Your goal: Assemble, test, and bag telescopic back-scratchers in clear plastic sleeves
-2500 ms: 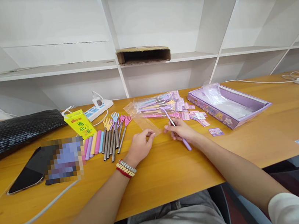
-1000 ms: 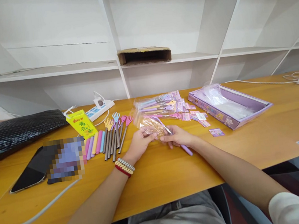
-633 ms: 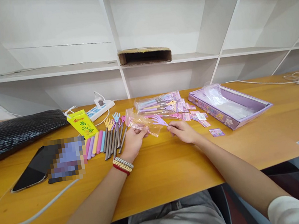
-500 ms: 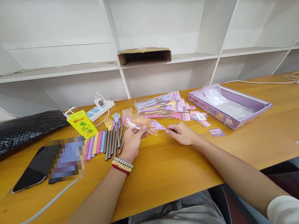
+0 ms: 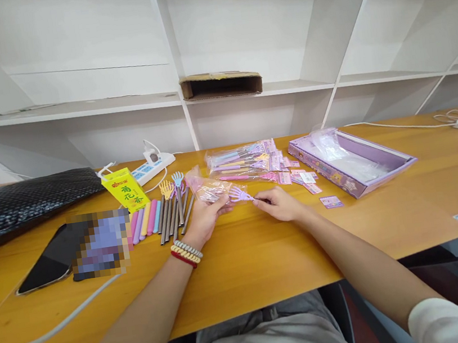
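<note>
Purple plastic hand-shaped scratcher (image 5: 239,194) is held between the two hands, its prongs at the mouth of a clear, crinkled plastic bag (image 5: 207,189); whether the tips are fully inside cannot be told. Its neck is pinched by the thumb and forefinger of the right hand (image 5: 278,204), while the bag is pinched by the thumb and fingers of the left hand (image 5: 207,217). Bagging, prongs first, seems to be in hand; next, the mouth probably needs to be kept wide and the shaft fed in straight. On the yellow-brown wooden table (image 5: 247,271), grey metal rods with coloured claw heads (image 5: 179,204) are laid leftward, bagged scratchers (image 5: 244,161) behind, and a purple cardboard tray (image 5: 331,174) rightward. Beyond, white shelving (image 5: 248,21) is seen, bearing a brown cardboard box (image 5: 219,76).
</note>
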A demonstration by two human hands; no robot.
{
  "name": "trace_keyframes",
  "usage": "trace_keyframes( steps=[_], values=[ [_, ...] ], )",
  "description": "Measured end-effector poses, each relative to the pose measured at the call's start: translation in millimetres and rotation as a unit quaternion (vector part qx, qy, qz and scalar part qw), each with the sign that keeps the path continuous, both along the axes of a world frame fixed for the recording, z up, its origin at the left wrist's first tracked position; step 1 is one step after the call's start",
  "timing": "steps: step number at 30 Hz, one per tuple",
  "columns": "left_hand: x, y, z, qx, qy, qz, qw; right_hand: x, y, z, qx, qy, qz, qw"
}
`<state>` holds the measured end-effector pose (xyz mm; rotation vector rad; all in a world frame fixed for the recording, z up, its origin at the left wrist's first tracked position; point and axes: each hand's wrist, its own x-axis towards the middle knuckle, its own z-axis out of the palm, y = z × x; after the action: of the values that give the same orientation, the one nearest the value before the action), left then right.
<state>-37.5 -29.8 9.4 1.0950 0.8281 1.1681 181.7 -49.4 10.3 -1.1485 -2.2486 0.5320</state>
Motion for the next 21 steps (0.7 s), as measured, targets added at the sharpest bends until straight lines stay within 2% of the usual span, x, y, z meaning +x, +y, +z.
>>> trace_keyframes(
  steps=[9,13,17,21],
  values=[
    [0.0,-2.5,-2.9,-0.020,0.068,-0.086,0.994,-5.7,-2.5,1.0,0.011,-0.003,0.016,1.000],
    [2.1,-6.1,-1.0,-0.007,0.104,-0.131,0.986,-8.2,-3.2,-0.4,0.009,-0.003,-0.012,1.000],
    [3.9,-5.7,-0.3,0.016,0.073,-0.085,0.994,-6.4,-2.3,-2.2,0.001,0.005,-0.072,0.997],
    [1.0,-1.6,-1.1,0.006,0.014,-0.025,1.000,-1.2,0.9,-4.0,-0.003,0.018,-0.073,0.997]
  ],
)
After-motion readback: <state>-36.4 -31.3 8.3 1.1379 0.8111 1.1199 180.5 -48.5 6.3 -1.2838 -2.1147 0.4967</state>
